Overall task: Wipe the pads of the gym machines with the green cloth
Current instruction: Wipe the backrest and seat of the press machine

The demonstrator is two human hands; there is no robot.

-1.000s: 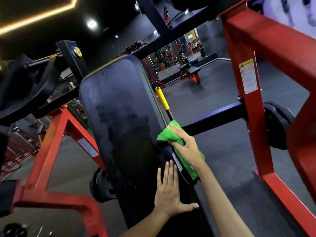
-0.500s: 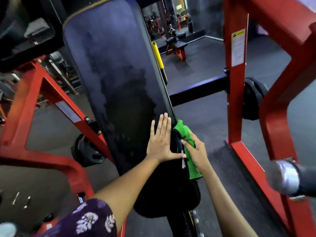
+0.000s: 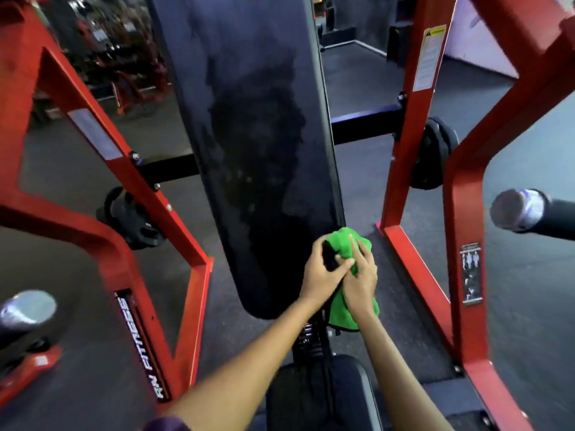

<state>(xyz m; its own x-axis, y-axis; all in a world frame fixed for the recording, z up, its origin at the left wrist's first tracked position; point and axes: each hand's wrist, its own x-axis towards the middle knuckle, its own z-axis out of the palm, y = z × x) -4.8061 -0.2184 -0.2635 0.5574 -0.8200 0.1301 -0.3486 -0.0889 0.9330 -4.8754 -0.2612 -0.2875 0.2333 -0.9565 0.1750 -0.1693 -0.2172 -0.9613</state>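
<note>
Both hands meet at the lower right edge of the long black back pad [image 3: 249, 144]. Left hand [image 3: 323, 272] comes in from lower left, forearm angled up and right, fingers curled round the pad's edge, thumb stretched right across onto the green cloth [image 3: 345, 247]. Right hand [image 3: 361, 275] comes from lower right, forearm running nearly straight up the view, fingers extended and slightly spread, pressing flat on the cloth; index tip sits highest on the green bunch. Cannot tell if the right thumb pinches anything, it's hidden under the hand. Cloth is bunched at the pad's right edge near its bottom, upper lump showing above both hands, a lower flap hanging below the right wrist, beside the pad's support post. Pad surface shows a darker wet-looking patch down the middle, lighter hazy area toward the top. Red frame [image 3: 435, 169] stands on both sides of the pad, black crossbar [image 3: 361, 126] behind it, black seat pad [image 3: 314, 396] at the bottom between the forearms. Chrome handle end [image 3: 516, 209] at right, blurred. Purple sleeve [image 3: 165, 424] just visible at the bottom edge.
</note>
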